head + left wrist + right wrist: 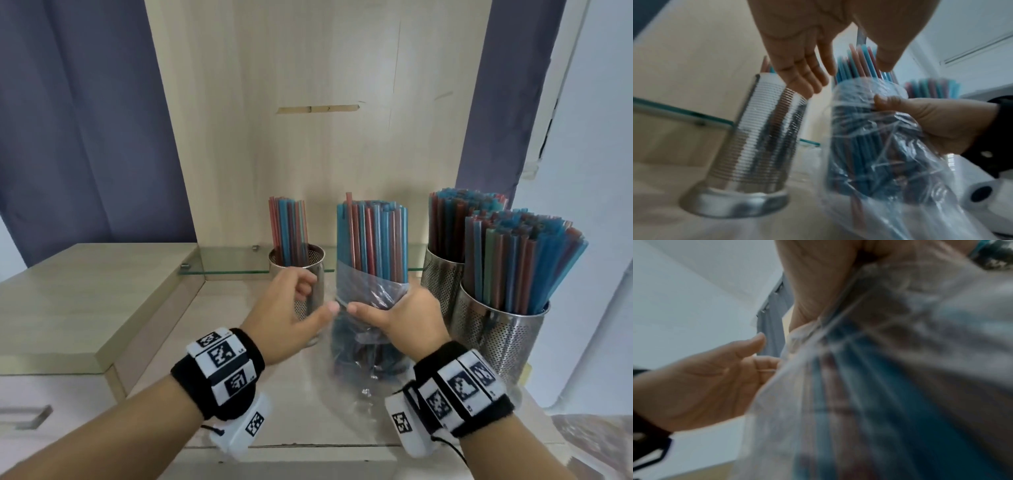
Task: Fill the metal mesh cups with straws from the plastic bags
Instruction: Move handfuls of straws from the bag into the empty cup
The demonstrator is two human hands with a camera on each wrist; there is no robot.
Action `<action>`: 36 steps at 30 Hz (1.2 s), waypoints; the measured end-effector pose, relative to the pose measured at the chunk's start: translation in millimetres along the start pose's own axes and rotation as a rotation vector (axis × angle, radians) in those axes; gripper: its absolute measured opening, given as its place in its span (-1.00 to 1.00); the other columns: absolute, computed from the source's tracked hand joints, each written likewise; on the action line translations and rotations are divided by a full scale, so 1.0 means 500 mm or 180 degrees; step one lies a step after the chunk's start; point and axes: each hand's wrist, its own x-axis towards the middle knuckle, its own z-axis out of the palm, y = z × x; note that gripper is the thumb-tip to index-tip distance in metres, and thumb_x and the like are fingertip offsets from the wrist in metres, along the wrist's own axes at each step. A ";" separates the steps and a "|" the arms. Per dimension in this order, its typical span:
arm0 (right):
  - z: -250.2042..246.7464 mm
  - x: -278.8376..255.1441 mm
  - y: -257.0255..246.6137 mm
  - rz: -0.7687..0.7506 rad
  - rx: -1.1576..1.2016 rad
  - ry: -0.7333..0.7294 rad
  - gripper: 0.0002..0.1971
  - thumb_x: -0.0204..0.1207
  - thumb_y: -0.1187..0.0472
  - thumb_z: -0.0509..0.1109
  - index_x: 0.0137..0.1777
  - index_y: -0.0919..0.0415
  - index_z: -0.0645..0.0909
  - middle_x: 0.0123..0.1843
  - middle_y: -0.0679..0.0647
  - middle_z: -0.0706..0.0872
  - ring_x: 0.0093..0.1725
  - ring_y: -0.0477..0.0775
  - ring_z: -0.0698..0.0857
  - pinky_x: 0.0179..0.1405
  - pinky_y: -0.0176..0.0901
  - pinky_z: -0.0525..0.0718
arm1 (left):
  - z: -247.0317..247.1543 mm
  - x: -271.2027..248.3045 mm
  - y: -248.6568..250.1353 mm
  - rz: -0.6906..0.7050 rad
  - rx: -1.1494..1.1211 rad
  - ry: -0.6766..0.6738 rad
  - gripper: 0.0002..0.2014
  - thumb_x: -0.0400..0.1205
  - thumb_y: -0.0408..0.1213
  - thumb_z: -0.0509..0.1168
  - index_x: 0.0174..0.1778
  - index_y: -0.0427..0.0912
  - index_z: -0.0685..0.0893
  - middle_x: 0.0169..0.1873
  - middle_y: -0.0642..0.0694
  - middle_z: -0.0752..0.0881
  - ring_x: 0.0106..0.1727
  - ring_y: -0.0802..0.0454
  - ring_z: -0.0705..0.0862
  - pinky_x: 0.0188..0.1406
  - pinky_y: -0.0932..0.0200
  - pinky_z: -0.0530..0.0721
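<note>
A clear plastic bag (368, 346) of blue and red straws (373, 240) stands upright at the middle of the counter, with the straws sticking out of its top. My right hand (394, 315) grips the bag around its middle; the left wrist view shows this hand (931, 123) with its thumb pressed into the plastic (869, 154). Just left of the bag stands a metal mesh cup (317, 260) partly filled with straws. My left hand (305, 305) hovers between cup and bag with relaxed fingers (807, 73), holding nothing, its thumb close to the bag. The right wrist view is blurred by the bag (879, 386).
Two mesh cups packed with straws stand at the right, one behind (442, 277) and one in front (500, 339). A glass shelf (233, 263) runs along the back under a wooden panel. A raised wooden ledge (85, 291) lies to the left.
</note>
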 end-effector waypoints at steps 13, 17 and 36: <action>0.059 -0.077 -0.115 -0.1161 -0.0682 -0.1479 -0.57 0.45 -0.05 0.57 0.33 -0.11 0.68 0.16 -0.11 0.57 0.21 -0.05 0.55 0.18 -0.21 0.54 | -0.071 -0.116 -0.055 -0.0333 -0.1098 -0.0109 0.12 0.10 0.19 0.68 0.50 -0.04 0.26 0.33 0.12 0.62 0.33 0.30 0.61 0.26 0.29 0.64; 0.138 -0.060 -0.120 -0.1105 0.0136 -0.1472 -0.79 0.18 -0.18 0.67 -0.28 -0.35 0.67 0.58 0.01 0.39 0.58 0.02 0.36 0.49 0.12 0.43 | -0.103 -0.119 -0.103 -0.0320 -0.0854 -0.0009 0.07 0.15 0.08 0.74 0.52 -0.08 0.33 0.31 0.03 0.66 0.36 0.11 0.63 0.35 -0.07 0.64; 0.226 0.026 -0.171 -0.0704 -0.0027 0.0052 -0.61 0.58 -0.03 0.39 0.32 0.07 0.44 0.09 -0.09 0.64 0.04 -0.08 0.62 0.07 -0.14 0.62 | -0.110 0.003 -0.204 -0.1368 0.0041 0.0948 0.35 0.07 0.03 0.62 0.67 0.15 -0.14 0.57 -0.20 0.30 0.37 -0.24 0.58 0.34 -0.19 0.61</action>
